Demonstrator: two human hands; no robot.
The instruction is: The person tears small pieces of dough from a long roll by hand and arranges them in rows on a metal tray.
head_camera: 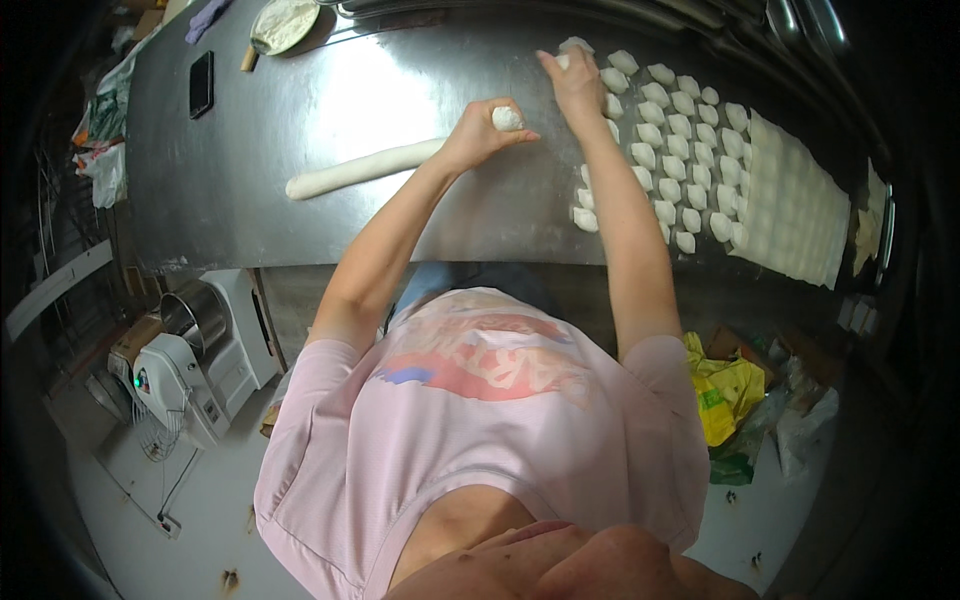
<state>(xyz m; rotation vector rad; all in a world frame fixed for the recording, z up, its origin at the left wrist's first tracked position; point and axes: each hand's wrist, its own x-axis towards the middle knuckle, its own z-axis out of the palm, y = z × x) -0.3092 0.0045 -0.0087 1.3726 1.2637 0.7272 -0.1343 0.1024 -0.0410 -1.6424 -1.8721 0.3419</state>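
Note:
My left hand (484, 131) is closed around one end of a long white dough rope (360, 171), whose cut end shows between thumb and fingers. The rest of the rope lies on the metal worktable (247, 225), to the left. Farther right, at the table's far side, my right hand (577, 81) has a small dough piece (562, 62) between thumb and fingers. Rows of white dough pieces (675, 167) lie beside and beyond my right forearm, which hides some of them.
A bowl of flour (285, 26), a black phone (201, 85) and a purple cloth (206, 20) sit at the back left. A pale cloth (795, 199) covers the table's right end. Metal trays (697, 15) line the far edge. A stand mixer (184, 375) stands below left.

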